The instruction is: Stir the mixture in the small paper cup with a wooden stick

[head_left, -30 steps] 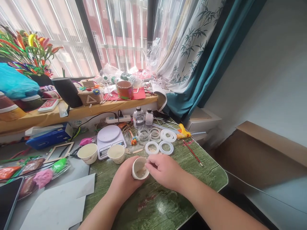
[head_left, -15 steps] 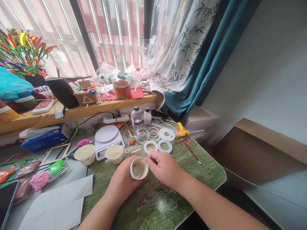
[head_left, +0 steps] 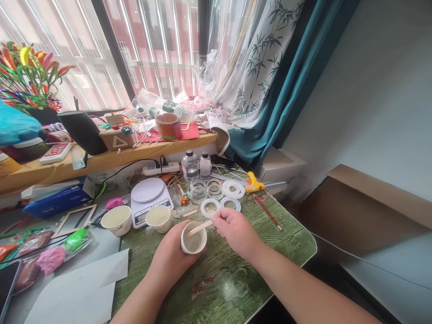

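Green table: left hand, cup (right hand, stick).

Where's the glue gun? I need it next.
In the head view, the glue gun lies at the table's far right, beside the white rings.

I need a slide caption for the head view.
Left hand holds a small white cup; right hand holds a wooden stick in it.

Three white paper cups (one sits in the left hand), three white silicone rings and two clear round rings near the far edge of the green surface, two clear capped bottles beyond them, and one flat wooden stick.
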Action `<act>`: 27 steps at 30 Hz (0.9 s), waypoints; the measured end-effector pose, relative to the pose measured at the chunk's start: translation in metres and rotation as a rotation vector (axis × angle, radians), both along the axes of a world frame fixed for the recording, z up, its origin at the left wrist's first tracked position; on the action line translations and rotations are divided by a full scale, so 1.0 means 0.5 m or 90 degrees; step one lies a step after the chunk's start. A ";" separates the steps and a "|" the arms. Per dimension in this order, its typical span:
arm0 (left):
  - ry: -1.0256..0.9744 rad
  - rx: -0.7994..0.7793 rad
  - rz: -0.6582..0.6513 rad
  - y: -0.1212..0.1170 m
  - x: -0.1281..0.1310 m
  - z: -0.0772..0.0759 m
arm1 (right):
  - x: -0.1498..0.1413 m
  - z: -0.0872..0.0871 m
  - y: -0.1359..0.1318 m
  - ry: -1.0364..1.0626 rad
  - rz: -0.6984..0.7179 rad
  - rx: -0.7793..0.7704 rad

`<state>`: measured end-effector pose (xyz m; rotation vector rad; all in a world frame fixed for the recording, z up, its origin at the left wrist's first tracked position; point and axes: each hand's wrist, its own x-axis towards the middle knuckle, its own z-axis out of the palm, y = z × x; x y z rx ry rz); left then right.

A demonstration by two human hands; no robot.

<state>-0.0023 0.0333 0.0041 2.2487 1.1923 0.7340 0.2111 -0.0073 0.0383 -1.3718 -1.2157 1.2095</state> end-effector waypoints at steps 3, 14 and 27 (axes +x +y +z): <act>0.003 -0.012 0.014 0.002 -0.002 -0.007 | 0.005 0.029 -0.005 -0.050 0.000 0.046; -0.034 -0.020 -0.024 -0.005 0.005 0.011 | -0.022 -0.015 -0.011 -0.226 0.105 0.093; -0.012 -0.016 -0.014 -0.001 -0.003 -0.004 | -0.006 0.018 -0.016 -0.069 -0.024 0.101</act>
